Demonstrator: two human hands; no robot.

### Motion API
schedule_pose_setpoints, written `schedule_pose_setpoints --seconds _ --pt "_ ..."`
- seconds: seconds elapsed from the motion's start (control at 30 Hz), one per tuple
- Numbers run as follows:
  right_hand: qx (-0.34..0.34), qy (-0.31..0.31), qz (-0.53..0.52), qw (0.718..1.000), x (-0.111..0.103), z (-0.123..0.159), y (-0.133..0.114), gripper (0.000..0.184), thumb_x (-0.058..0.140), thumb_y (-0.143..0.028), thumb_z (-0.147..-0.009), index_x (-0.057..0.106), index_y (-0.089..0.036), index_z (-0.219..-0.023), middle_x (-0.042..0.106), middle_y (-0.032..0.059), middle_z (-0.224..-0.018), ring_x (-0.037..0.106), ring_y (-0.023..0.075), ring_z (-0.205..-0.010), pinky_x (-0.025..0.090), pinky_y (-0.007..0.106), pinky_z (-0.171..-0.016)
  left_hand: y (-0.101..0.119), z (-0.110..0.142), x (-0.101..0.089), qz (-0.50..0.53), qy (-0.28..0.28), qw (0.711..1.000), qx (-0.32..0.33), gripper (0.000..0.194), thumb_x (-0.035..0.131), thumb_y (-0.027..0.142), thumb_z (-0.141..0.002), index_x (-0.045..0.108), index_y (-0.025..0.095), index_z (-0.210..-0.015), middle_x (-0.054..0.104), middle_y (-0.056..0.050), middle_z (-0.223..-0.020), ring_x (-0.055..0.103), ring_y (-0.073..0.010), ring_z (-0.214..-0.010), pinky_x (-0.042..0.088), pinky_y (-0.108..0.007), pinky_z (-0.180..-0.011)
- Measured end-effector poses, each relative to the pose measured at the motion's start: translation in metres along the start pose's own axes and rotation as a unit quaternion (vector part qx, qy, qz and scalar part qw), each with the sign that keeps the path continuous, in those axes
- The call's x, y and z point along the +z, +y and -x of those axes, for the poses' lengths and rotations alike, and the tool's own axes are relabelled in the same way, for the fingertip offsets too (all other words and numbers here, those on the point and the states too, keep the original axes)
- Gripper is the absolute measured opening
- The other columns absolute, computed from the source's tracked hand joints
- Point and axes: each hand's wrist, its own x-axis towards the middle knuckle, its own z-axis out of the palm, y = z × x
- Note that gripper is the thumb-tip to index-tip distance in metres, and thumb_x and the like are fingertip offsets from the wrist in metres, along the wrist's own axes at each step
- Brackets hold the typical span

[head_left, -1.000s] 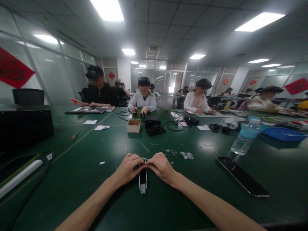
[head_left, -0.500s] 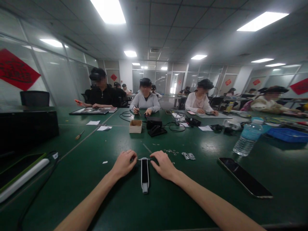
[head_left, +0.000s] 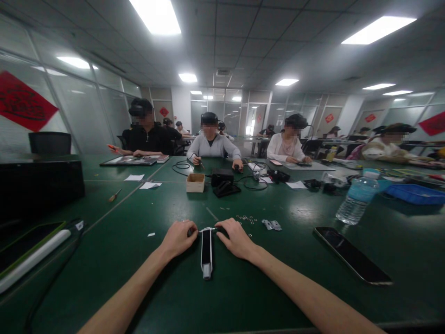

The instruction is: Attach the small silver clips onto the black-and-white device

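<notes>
Head view, strip: the white-framed black strip [head_left: 206, 248] lies on the desk [head_left: 222, 306] between the hands.
Left hand [head_left: 177, 239]: fingers curled near the strip's far end; grip unclear.
Right hand [head_left: 236, 239]: thumb and fingers slightly parted; hold unclear.
Slip risk: uneven pushing might twist the strip on smooth green.
Ring risk: a right-hand sweep could scatter the small rings [head_left: 250, 235].
Room: ceiling lights [head_left: 156, 16], glass partitions [head_left: 76, 102], people seated opposite.

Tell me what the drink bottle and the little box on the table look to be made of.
Bottle: probably clear, glossy plastic; you see through its ridged sides.
Box: perhaps cardboard, matte; its walls are dull tan.
</notes>
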Motion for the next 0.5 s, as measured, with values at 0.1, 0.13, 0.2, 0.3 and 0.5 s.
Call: schedule_pose_setpoints --seconds 0.1,0.13,0.2,0.3,0.5 --pt "-0.013 0.000 0.004 1.000 0.0008 0.0000 0.0010 0.026 0.050 -0.027 -0.092 0.061 -0.018 -0.114 0.064 0.0087 -0.109 0.054 0.0216 -0.102 0.043 0.037 -0.091 0.0007 -0.0006 -0.0001 -0.002 -0.006 1.000 -0.010 0.020 0.049 0.025 -0.084 0.068 0.018 -0.082 0.069 -0.004 -0.079 0.062 -0.0182 -0.073 0.043 -0.027 -0.066" --pt "-0.018 0.002 0.005 1.000 0.0011 0.0000 0.0013 0.026 0.049 -0.028 -0.093 0.061 -0.018 -0.114 0.065 0.0085 -0.108 0.054 0.0212 -0.102 0.043 0.037 -0.090 0.0005 -0.0008 0.0000 -0.002 -0.006 1.000 -0.010 0.020 0.049 0.025 -0.084 0.068 0.018 -0.081 0.069 -0.004 -0.079 0.062 -0.0182 -0.073 0.043 -0.027 -0.066" --pt "-0.024 0.008 0.009 1.000 0.0018 -0.0002 0.0016 0.026 0.048 -0.028 -0.093 0.062 -0.017 -0.112 0.065 0.0085 -0.107 0.055 0.0208 -0.101 0.044 0.036 -0.089 -0.0001 -0.0009 0.0004 -0.003 -0.004 1.000 -0.006 0.020 0.049 0.024 -0.083 0.069 0.019 -0.081 0.069 -0.004 -0.079 0.062 -0.0186 -0.073 0.044 -0.028 -0.067" --pt "-0.018 0.018 0.020 0.999 0.0022 -0.0007 0.0013 0.025 0.047 -0.028 -0.094 0.065 -0.017 -0.107 0.067 0.0085 -0.103 0.056 0.0207 -0.096 0.045 0.036 -0.086 -0.0016 -0.0006 0.0013 -0.004 0.000 1.000 0.005 0.021 0.049 0.023 -0.082 0.069 0.019 -0.081 0.070 -0.005 -0.079 0.063 -0.0196 -0.073 0.044 -0.030 -0.068" --pt "-0.003 0.021 0.022 1.000 0.0020 -0.0015 0.0014 0.023 0.047 -0.028 -0.094 0.068 -0.018 -0.099 0.069 0.0067 -0.096 0.058 0.0195 -0.091 0.046 0.035 -0.082 -0.0050 -0.0010 0.0060 0.000 0.011 1.000 0.010 0.023 0.048 0.027 -0.084 0.069 0.020 -0.082 0.070 -0.005 -0.081 0.063 -0.0198 -0.074 0.044 -0.031 -0.070"
